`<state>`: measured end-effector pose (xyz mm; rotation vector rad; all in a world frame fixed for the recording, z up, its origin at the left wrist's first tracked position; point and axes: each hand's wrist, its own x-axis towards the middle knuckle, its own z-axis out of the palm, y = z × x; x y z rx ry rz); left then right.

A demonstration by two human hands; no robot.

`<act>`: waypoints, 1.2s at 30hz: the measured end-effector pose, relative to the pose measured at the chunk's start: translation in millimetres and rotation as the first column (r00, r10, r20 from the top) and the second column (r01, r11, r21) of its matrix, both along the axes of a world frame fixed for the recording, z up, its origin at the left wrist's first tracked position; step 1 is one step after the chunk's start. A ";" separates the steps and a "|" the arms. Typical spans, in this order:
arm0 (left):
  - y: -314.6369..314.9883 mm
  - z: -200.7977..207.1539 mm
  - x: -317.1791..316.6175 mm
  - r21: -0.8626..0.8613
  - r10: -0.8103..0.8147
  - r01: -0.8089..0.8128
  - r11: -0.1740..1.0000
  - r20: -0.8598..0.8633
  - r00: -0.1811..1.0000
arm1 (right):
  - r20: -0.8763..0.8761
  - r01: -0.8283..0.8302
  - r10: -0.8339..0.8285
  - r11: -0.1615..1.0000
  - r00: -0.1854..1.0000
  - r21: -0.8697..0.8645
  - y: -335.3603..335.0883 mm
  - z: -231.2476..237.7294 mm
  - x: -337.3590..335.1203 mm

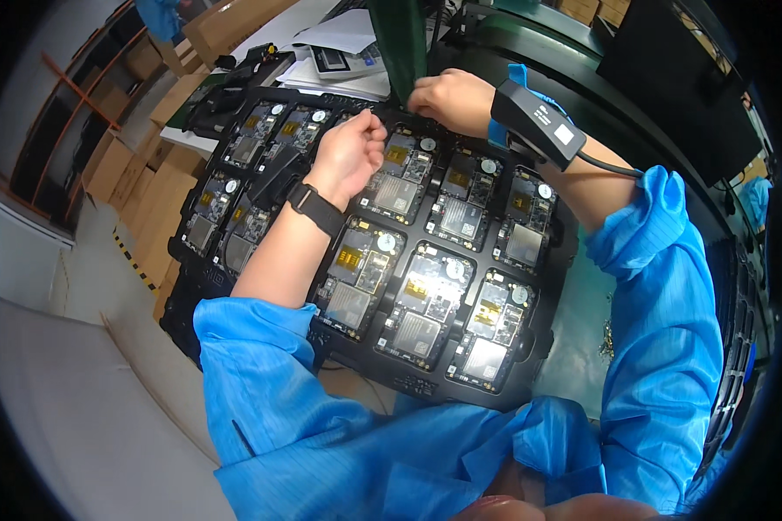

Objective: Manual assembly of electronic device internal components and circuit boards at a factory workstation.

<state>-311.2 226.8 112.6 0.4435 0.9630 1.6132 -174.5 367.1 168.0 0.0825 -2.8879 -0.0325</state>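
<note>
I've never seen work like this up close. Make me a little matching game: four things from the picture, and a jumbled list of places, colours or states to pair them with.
Things
1. Tray
2. Dark wristband
3. Striped tape
4. Right hand

Descriptions
A. Yellow and black
B. Near the tray's far edge
C. Black, with circuit boards set in rows
D. Around the wrist of the left hand

Right pairs: 1-C, 2-D, 3-A, 4-B
</note>
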 end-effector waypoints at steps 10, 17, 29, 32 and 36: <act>0.0 -1.1 29.4 -0.061 -0.102 -0.226 0.972 -0.980 -0.172 | 0.155 -0.143 0.116 0.974 0.981 0.177 11.9 -25.9 5.4; -1.7 -5.6 32.1 -0.015 -0.072 -0.201 0.979 -0.958 -0.279 | 0.124 -0.231 0.198 0.894 0.972 0.384 4.4 -28.6 4.7; -3.0 -6.1 30.4 -0.030 -0.093 -0.197 0.980 -0.942 -0.323 | 0.287 -0.237 0.134 0.901 0.948 0.362 -1.3 -17.1 -2.1; -1.0 -7.1 30.8 -0.028 -0.090 -0.189 0.982 -0.941 -0.325 | 0.302 -0.204 0.091 0.909 0.949 0.364 1.9 -21.4 -1.1; -1.5 -5.8 32.3 -0.033 -0.093 -0.198 0.980 -0.948 -0.305 | 0.224 -0.241 0.183 0.932 0.957 0.269 10.5 -27.6 1.9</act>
